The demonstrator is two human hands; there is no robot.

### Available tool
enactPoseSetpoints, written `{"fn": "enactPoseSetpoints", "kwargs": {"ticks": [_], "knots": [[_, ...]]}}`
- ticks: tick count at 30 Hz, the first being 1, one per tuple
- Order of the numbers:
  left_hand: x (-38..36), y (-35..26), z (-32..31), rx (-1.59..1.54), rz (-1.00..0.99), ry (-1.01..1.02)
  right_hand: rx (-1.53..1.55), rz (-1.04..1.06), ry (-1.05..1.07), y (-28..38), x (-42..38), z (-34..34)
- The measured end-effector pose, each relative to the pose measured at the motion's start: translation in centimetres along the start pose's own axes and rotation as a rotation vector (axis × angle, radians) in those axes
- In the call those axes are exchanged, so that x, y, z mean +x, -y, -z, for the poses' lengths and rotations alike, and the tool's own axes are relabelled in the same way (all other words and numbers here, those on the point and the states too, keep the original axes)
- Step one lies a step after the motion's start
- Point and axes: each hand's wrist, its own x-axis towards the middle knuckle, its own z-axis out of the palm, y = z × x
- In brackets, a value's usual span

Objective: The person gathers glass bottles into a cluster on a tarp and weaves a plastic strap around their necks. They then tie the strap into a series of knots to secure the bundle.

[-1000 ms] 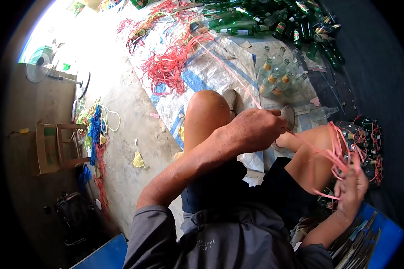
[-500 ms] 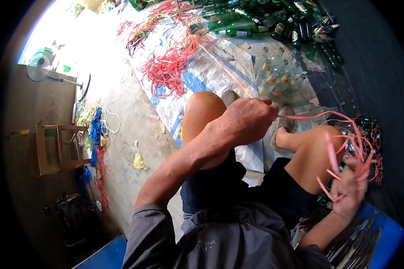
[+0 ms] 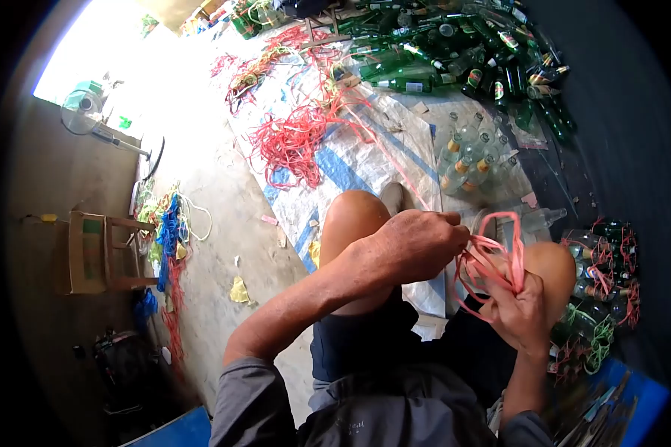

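My left hand (image 3: 423, 244) is closed in a pinch on pink plastic string, in front of my knees. Just to its right, my right hand (image 3: 518, 311) has its fingers wrapped round a bunch of loops of the same pink plastic string (image 3: 517, 257). The loops stand up above the right fingers and hang across the gap between both hands. A strand of pink string also runs from near my left hand back over the sheet toward a tangled pink pile (image 3: 294, 145). The fingertips of my left hand are partly hidden.
Clear glass bottles (image 3: 470, 160) stand grouped on the white-and-blue sheet (image 3: 350, 173). Many green bottles (image 3: 455, 45) lie at the back right. String-tied bottles (image 3: 600, 261) sit beside my right knee, near a blue container (image 3: 645, 402). A wooden chair (image 3: 112, 253) and fan (image 3: 86, 104) are left.
My right hand has swung inward and left with the string loops, close to my left hand. The strand stretched between the hands has gone slack. The view has shifted slightly.
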Motion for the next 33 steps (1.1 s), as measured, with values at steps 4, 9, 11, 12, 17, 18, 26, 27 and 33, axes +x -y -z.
{"fn": "enactPoseSetpoints", "kwargs": {"ticks": [4,9,11,12,17,18,26,27,33], "knots": [[-0.4,5.5,-0.2,0.077,-0.054,-0.076,0.301,-0.199,-0.110,1.0,-1.7,2.6],[-1.3,8.8,4.2,0.090,0.029,-0.181,0.525,-0.204,-0.264,1.9,-4.2,5.2],[-1.6,11.6,3.9,0.090,0.055,-0.204,0.633,-0.143,-0.193,0.1,-6.0,7.5],[-2.0,12.8,3.1,-0.042,0.216,-0.286,0.651,-0.114,-0.260,-0.7,-7.2,8.0],[-2.9,18.1,2.2,-0.010,0.279,-0.402,0.891,-0.010,-0.172,-1.0,-9.7,11.2],[-3.0,18.5,2.2,-0.005,0.310,-0.415,0.869,0.024,-0.210,-0.8,-10.1,11.6],[-4.8,21.5,-0.3,0.010,0.428,-0.483,0.859,0.440,-0.560,1.3,-13.2,17.8],[-5.1,21.7,-0.6,0.004,0.454,-0.476,0.859,0.475,-0.790,2.2,-13.2,17.7],[-6.3,22.4,-2.3,-0.006,0.470,-0.488,0.982,0.524,-0.393,4.2,-11.7,17.1]]}}
